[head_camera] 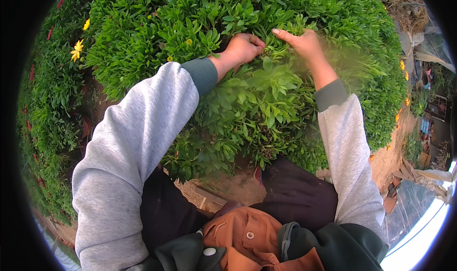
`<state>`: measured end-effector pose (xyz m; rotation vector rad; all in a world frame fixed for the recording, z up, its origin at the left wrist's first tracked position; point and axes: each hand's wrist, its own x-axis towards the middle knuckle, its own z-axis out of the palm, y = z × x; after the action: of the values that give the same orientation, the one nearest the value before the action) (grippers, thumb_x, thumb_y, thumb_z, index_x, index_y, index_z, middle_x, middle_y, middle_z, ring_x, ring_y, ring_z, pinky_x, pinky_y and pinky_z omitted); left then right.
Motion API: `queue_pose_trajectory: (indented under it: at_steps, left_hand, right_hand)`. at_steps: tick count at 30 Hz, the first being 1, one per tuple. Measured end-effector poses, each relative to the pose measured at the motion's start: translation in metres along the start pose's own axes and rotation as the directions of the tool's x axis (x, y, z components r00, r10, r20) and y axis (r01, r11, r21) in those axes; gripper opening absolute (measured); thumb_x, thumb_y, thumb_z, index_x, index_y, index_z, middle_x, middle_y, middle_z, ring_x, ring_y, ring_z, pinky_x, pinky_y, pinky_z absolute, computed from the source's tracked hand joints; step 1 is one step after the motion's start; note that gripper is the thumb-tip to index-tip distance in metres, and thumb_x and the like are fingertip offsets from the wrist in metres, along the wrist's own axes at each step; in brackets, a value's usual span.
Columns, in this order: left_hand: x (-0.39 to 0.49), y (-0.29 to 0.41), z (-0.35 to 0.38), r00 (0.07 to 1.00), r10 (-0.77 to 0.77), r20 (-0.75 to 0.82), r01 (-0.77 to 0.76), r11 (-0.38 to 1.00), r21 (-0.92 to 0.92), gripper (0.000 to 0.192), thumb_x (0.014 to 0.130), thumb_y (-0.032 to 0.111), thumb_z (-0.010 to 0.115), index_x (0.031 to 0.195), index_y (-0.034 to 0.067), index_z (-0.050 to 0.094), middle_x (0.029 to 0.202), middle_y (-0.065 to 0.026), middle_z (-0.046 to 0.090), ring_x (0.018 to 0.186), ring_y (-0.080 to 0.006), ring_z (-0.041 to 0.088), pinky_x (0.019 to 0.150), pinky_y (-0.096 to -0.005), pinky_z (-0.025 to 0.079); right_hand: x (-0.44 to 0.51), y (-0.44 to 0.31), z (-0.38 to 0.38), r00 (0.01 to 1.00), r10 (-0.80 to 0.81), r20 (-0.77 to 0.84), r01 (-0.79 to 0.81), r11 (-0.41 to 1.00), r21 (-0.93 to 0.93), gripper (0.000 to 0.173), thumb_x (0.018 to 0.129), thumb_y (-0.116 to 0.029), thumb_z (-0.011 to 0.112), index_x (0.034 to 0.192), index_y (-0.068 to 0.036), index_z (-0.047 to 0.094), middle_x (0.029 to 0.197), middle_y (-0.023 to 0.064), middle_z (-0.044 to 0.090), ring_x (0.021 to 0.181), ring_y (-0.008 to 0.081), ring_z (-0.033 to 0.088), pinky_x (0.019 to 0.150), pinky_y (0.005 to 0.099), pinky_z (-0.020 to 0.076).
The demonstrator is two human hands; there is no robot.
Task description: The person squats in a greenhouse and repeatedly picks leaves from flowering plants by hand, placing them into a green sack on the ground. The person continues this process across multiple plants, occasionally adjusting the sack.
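Note:
Dense green leafy plants [275,89] with a few yellow buds fill the space before me. My left hand [246,48] reaches into the foliage near the top centre, its thumb and fingers brought together at some leafy stems; whether it grips one is hard to tell. Just to its right, my right hand [303,44] is among the leaves with the thumb stretched out toward the left hand. Its fingers are partly hidden behind the hand and leaves, so what they touch cannot be made out. The two hands are apart.
Yellow flowers [77,50] and red blooms stand in another plant bed at the left. Bare soil [235,185] shows between my knees, with a flat piece [210,196] lying on it. Dry plant matter [405,10], plastic sheeting [410,203] and orange flowers line the right side.

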<state>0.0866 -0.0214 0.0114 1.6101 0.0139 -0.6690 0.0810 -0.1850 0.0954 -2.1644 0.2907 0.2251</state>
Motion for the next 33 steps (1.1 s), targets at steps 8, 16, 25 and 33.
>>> queue_pose_trajectory:
  at_steps: [8, 16, 25, 33]
  left_hand:
    - [0.003, 0.000, 0.007, 0.998, 0.052, 0.046, -0.053, 0.998, 0.026, 0.014, 0.077, 0.006, 0.064, 0.090, 0.002, 0.064, 0.082, -0.0063, 0.064, 0.070, -0.0107, 0.057, 0.065, -0.0243, 0.046]
    - [0.000, 0.002, 0.008, 1.000, 0.000, 0.019, -0.001, 0.999, 0.050, 0.013, 0.080, 0.006, 0.062, 0.092, 0.001, 0.062, 0.080, -0.0062, 0.063, 0.070, -0.0103, 0.056, 0.065, -0.0250, 0.046]
    - [0.003, -0.005, 0.006, 0.998, 0.008, -0.069, -0.014, 0.996, -0.092, 0.014, 0.073, 0.009, 0.063, 0.086, 0.003, 0.062, 0.077, -0.0044, 0.061, 0.066, -0.0120, 0.053, 0.061, -0.0263, 0.044]
    - [-0.001, 0.000, 0.015, 0.991, 0.076, -0.106, -0.098, 0.973, -0.211, 0.017, 0.076, 0.008, 0.063, 0.091, 0.002, 0.060, 0.085, -0.0050, 0.061, 0.076, -0.0115, 0.054, 0.068, -0.0234, 0.043]
  right_hand:
    - [0.000, 0.008, 0.002, 0.997, -0.069, -0.034, 0.072, 0.993, 0.088, 0.034, 0.065, -0.022, 0.079, 0.080, 0.004, 0.066, 0.074, 0.0076, 0.065, 0.062, 0.0113, 0.057, 0.058, 0.0270, 0.0470]
    - [-0.006, 0.012, 0.000, 0.980, -0.189, 0.055, 0.185, 0.980, 0.066, 0.024, 0.070, -0.017, 0.076, 0.083, 0.001, 0.066, 0.075, 0.0037, 0.065, 0.062, 0.0087, 0.056, 0.057, 0.0244, 0.0451]
    - [-0.019, 0.010, -0.018, 0.964, -0.256, -0.065, 0.260, 0.964, 0.050, 0.017, 0.075, -0.016, 0.072, 0.084, -0.004, 0.065, 0.080, 0.0024, 0.064, 0.072, 0.0076, 0.056, 0.067, 0.0232, 0.0446]
    - [-0.004, 0.004, -0.017, 0.997, 0.053, 0.058, -0.054, 0.998, 0.022, 0.033, 0.069, -0.025, 0.076, 0.088, -0.001, 0.065, 0.079, 0.0066, 0.065, 0.071, 0.0122, 0.059, 0.065, 0.0258, 0.0463]
